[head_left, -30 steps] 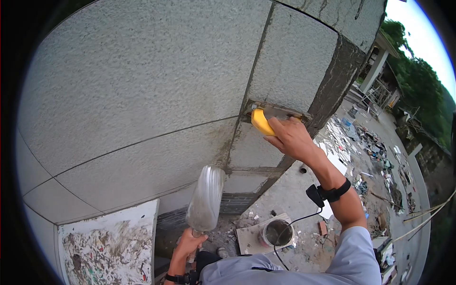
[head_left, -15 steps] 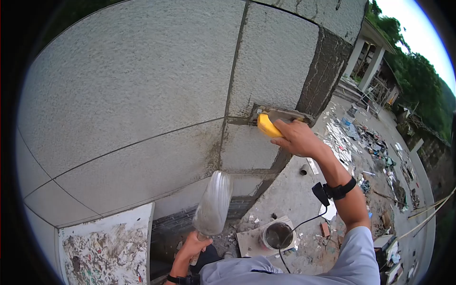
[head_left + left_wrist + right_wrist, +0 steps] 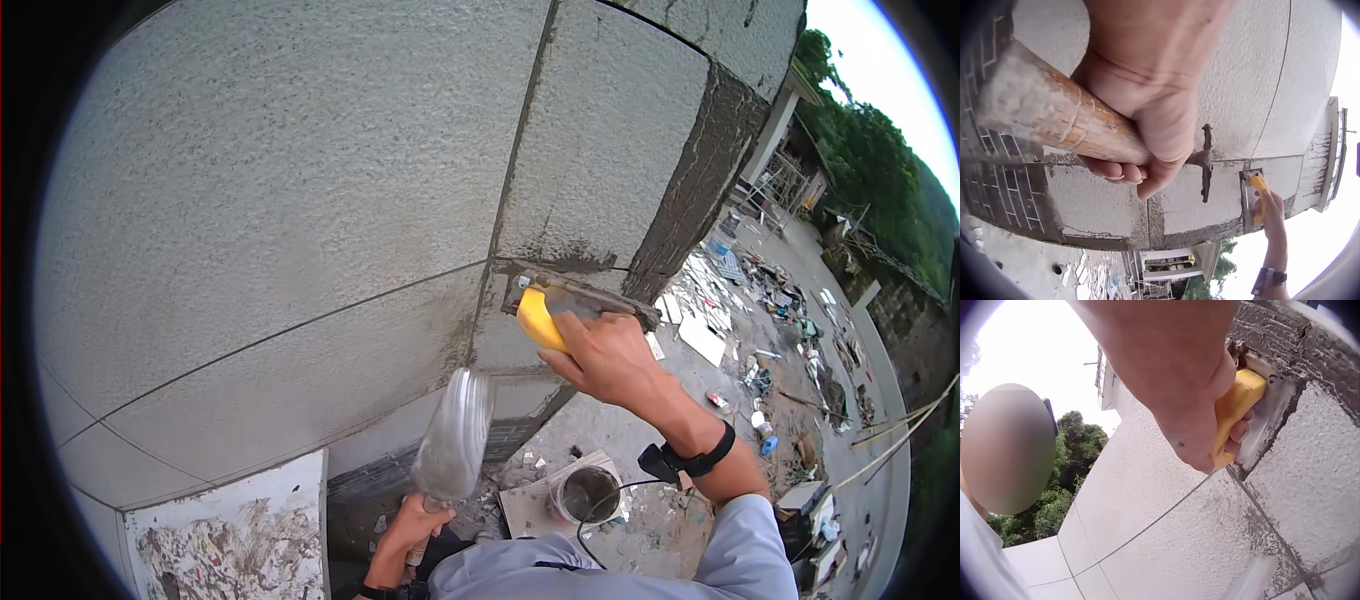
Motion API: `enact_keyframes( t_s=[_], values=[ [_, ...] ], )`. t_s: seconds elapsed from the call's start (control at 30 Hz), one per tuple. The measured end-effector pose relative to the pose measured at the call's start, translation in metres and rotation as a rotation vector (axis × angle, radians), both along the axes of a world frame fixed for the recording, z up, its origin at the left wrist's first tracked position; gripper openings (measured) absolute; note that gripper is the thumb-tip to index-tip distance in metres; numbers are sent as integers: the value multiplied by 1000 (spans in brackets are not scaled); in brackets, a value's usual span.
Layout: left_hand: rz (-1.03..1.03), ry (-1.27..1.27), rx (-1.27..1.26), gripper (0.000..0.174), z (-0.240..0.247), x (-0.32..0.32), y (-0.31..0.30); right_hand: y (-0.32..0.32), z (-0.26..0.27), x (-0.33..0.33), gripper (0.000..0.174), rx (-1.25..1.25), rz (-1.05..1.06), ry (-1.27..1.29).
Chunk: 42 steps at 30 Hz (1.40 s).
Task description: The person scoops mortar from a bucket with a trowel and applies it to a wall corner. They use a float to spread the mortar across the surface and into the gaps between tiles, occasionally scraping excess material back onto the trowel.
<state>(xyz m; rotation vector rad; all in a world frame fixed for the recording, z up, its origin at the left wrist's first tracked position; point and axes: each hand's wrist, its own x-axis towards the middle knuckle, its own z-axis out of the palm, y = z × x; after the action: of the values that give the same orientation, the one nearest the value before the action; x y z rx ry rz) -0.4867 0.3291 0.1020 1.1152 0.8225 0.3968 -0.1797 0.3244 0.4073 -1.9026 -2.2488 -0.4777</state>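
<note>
The right hand (image 3: 608,358) grips the yellow handle (image 3: 540,320) of a flat metal float (image 3: 590,298), whose blade lies along the wall at a joint between stone-textured panels (image 3: 600,150). Fingers curl round that yellow handle (image 3: 1241,403) in the right wrist view. Lower down, the left hand (image 3: 412,522) holds a trowel with a broad, shiny blade (image 3: 452,440) pointing up, just off the wall. Its worn wooden handle (image 3: 1097,125) sits inside the curled left hand (image 3: 1163,125) in the left wrist view. Wet grey mortar (image 3: 580,258) smears the panel just above the float.
A bucket of grey mix (image 3: 588,495) stands on a board (image 3: 525,510) on the ground below. Broken tiles and rubble (image 3: 700,340) cover the ground at right. A stained white board (image 3: 240,520) leans at lower left. A cable (image 3: 582,530) hangs from the right wrist.
The right hand and float have moved down the wall, exposing smeared mortar above the blade. The left hand with its trowel has shifted little. The head view has also shifted.
</note>
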Motion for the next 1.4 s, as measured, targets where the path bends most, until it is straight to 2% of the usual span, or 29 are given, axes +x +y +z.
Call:
enact_keyframes(
  t_s=[0.17,0.27,0.4,0.47,0.53,0.6,0.67,0.73,0.8,0.87,0.93,0.97,1.0,1.07,1.13,1.2,1.27,1.3,1.33,1.4],
  values=[
    [-92,-3,20,15,-1,10,1,20,-2,6,31,80,-26,-64],
    [-41,5,4,17,2,13,-9,-8,5,50,32,167,-82,-16],
    [-83,-10,35,15,24,30,-15,-65,1,95,32,210,-286,36],
    [-85,-15,44,15,37,45,-17,-97,-15,102,36,226,-161,288],
    [-218,-47,39,17,41,59,-18,-125,-38,86,38,-39,-89,958],
    [-243,-23,23,18,66,81,-28,-141,-73,65,37,-144,19,1511],
    [-332,-112,-99,19,74,97,-38,-141,-108,54,47,-155,81,1725],
    [-374,-47,-118,20,78,107,-46,-141,-130,53,48,-136,63,1795],
    [-417,-119,-164,20,72,112,-47,-146,-153,58,35,-60,95,1882],
    [-457,-59,-175,16,69,115,-45,-164,-167,65,35,-52,-5,1879],
    [-480,-63,-226,16,63,116,-45,-187,-189,76,34,-165,-109,1777],
    [-490,-36,-261,16,61,116,-47,-203,-201,82,33,-176,-194,1750],
    [-459,-58,-289,16,61,119,-47,-218,-210,87,33,-249,-342,1587],
    [-462,-66,-321,16,62,131,-39,-253,-241,82,34,-214,-546,1590],
    [-539,59,-113,16,60,147,-31,-281,-244,76,33,-133,-588,1523],
    [-527,63,-105,16,44,165,-33,-303,-228,69,33,-50,-648,1453],
    [-491,174,57,17,36,186,-36,-303,-210,60,34,46,-564,1197],
    [-517,222,126,14,37,196,-38,-305,-209,60,39,-18,-525,975],
    [-556,222,122,14,30,203,-37,-304,-210,58,39,-7,-563,980],
    [-586,242,122,15,13,209,-37,-295,-217,48,40,-45,-550,774]
  ],
)
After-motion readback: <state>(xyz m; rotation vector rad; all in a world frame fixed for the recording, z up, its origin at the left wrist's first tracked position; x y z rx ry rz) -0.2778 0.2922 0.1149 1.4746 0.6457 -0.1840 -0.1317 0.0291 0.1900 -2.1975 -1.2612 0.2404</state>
